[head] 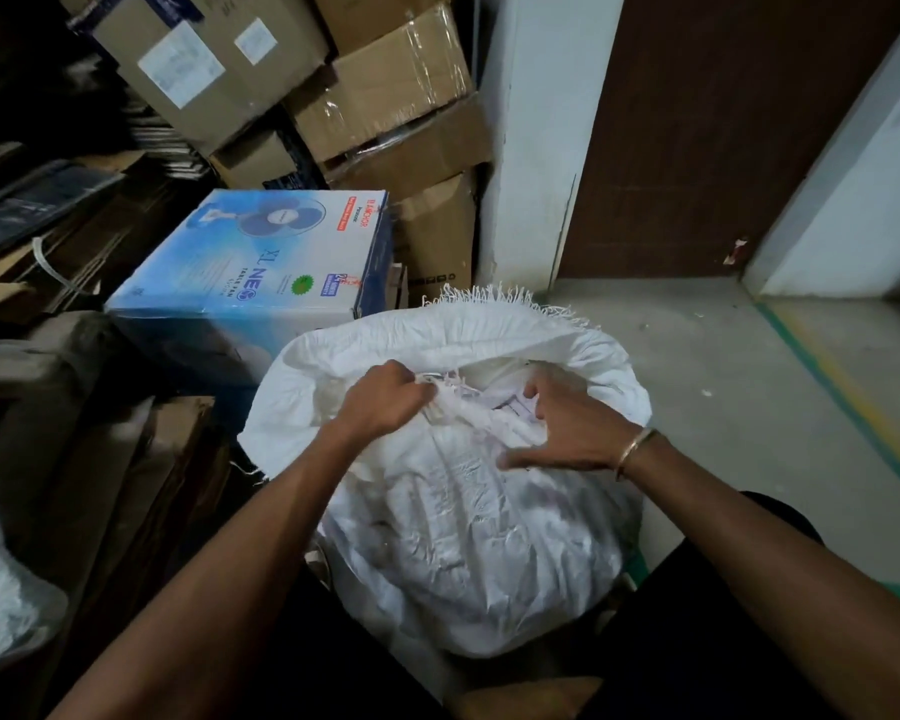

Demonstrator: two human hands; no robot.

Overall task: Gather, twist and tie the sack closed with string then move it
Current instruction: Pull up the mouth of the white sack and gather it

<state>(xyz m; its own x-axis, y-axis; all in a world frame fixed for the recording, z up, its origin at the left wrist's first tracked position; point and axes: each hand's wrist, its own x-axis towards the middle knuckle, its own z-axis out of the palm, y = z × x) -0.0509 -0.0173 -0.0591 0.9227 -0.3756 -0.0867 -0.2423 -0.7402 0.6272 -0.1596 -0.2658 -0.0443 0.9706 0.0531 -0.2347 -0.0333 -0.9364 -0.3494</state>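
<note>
A full white woven sack (468, 537) stands on the floor in front of me, its frayed mouth folded outward and still agape at the top. My left hand (385, 397) is clenched on a bunch of the near rim of the sack's mouth. My right hand (567, 428) rests on the rim to the right, fingers spread and curled into the fabric, a thin bangle on the wrist. Whether it grips the fabric is unclear. White paper-like contents show inside the opening. No string is visible.
A blue table-fan box (250, 267) sits just behind the sack on the left. Brown cardboard boxes (385, 96) are stacked behind it. A white pillar (536, 137) and a dark door (723, 122) stand at the back. Flattened cardboard (126, 485) lies left. Grey concrete floor (723, 381) extends right.
</note>
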